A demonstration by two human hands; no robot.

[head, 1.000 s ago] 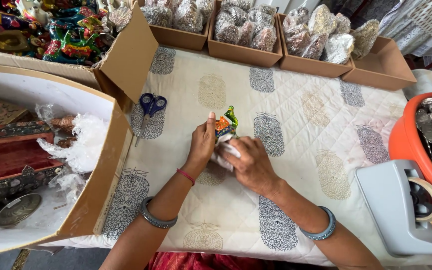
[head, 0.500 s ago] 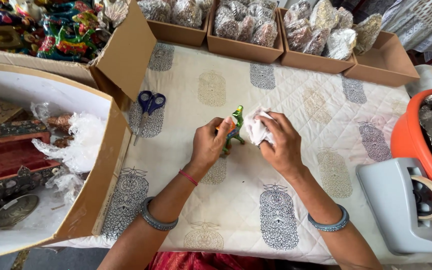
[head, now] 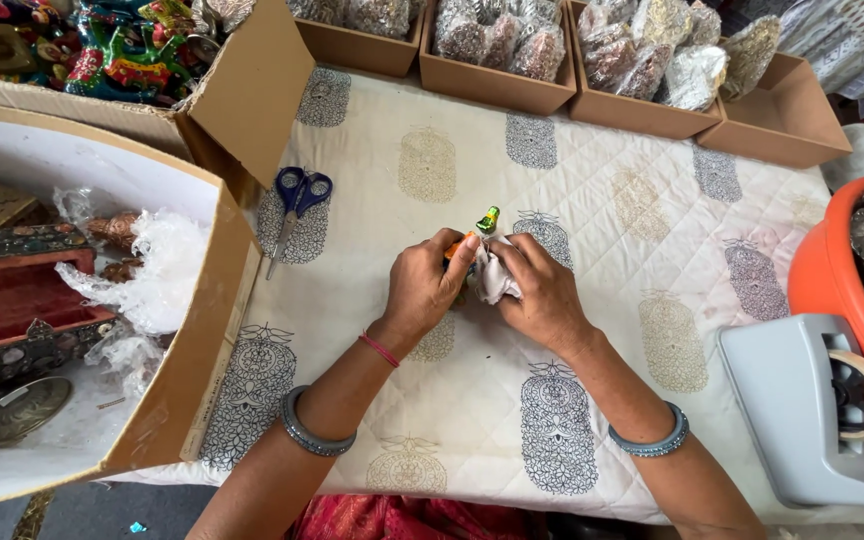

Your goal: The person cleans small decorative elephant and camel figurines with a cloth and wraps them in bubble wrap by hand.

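Note:
My left hand [head: 424,292] grips a small painted figurine [head: 487,221], green and orange, over the middle of the quilted table cover [head: 592,210]. Only its green top shows above my fingers. My right hand [head: 544,296] presses a crumpled white cloth [head: 492,276] against the figurine's side. Both hands meet around it, thumbs close together. A grey bangle sits on each wrist, and a thin red thread on the left one.
Blue-handled scissors [head: 295,207] lie left of my hands. A large open cardboard box [head: 207,330] at left holds a red case, plastic wrap and metal items. Several boxes of wrapped items [head: 497,45] line the far edge. A grey tape dispenser [head: 812,405] and orange tub [head: 837,280] stand at right.
My right hand lifted the white cloth away to the right, then brought it back against the figurine. The hands and figurine shifted slightly up the table.

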